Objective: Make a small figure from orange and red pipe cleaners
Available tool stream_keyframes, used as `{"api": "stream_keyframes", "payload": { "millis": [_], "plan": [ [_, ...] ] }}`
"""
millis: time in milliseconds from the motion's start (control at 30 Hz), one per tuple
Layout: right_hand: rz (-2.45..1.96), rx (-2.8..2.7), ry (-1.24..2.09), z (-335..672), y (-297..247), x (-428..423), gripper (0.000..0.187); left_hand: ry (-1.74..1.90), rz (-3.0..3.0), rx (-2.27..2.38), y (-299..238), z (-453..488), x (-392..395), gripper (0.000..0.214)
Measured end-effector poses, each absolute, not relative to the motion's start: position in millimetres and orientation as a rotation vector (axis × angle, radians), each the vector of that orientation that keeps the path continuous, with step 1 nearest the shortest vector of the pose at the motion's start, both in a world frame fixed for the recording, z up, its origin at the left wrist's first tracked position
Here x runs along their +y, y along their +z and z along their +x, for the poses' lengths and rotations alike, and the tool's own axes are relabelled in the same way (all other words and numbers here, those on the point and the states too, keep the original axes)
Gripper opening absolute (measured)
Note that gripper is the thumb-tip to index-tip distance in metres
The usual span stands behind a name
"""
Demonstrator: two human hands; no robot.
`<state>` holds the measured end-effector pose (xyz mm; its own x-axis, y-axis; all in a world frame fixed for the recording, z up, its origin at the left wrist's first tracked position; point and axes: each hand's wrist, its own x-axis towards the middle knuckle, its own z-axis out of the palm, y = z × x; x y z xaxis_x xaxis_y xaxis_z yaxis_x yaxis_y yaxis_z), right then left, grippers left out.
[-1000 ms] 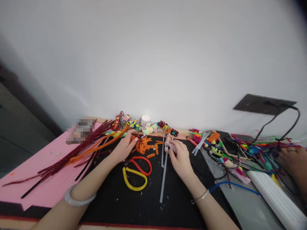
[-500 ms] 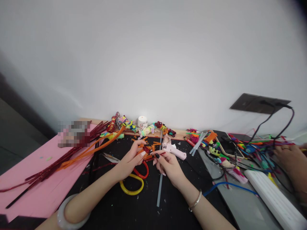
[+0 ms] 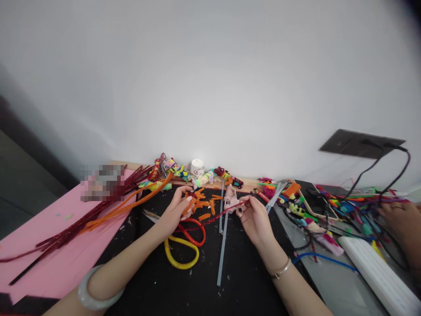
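In the centre of the frame, the left hand (image 3: 179, 210) has its fingers closed around a small dark red piece (image 3: 190, 193), which is partly hidden by the fingertips. This hand is just beside a pile of short orange pieces (image 3: 204, 217). The right hand (image 3: 258, 221), a little to the right of the centre, pinches between thumb and finger the end of a dark red stem (image 3: 219, 215). The stem runs slantwise to the lower left, above the black mat (image 3: 253, 276), and crosses over the red handle of the scissors (image 3: 180, 240).

Close to the right hand is a pale pink glue gun (image 3: 231, 198), and a long translucent stick (image 3: 222, 254) extends below it toward the bottom of the frame. On the left of the frame, a bundle of dark red stems (image 3: 77, 220) and some orange stems (image 3: 131, 205) lie across the pink sheet (image 3: 42, 232). A white cup (image 3: 197, 167) stands near the wall. At the right edge, the hand of another person (image 3: 399, 219) is among colourful pieces, above a white power strip (image 3: 375, 270).
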<state>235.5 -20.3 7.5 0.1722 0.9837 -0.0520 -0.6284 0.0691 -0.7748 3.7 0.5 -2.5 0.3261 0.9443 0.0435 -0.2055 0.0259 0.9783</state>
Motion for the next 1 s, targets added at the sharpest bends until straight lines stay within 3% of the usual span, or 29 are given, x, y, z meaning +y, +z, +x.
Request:
{"api": "stream_keyframes", "payload": {
  "millis": [267,433,533,700,833,1000],
  "plan": [
    [-0.672,-0.496,1.491,256.7,13.2,-13.9,0.034,1.046,1.200,0.756,-4.6,5.2,0.7,0.028],
    [-0.836,-0.843,1.734,245.6,11.2,-18.7,0.031,0.988,1.321,0.733,-3.9,8.2,-6.6,0.026],
    [-0.961,-1.121,1.762,230.0,7.0,-26.3,0.041,0.930,1.366,0.729,-2.4,10.2,-11.7,0.024],
    [-1.157,-1.546,1.327,208.7,8.4,-46.7,0.039,0.829,1.466,0.744,2.9,11.2,-18.1,0.024],
    [-1.191,-1.683,1.226,202.6,13.7,-55.2,0.025,0.801,1.503,0.772,2.3,12.3,-21.5,0.026],
    [-1.184,-1.798,1.107,203.5,11.6,-54.2,0.028,0.756,1.569,0.809,2.4,12.5,-25.3,0.027]
  ]
}}
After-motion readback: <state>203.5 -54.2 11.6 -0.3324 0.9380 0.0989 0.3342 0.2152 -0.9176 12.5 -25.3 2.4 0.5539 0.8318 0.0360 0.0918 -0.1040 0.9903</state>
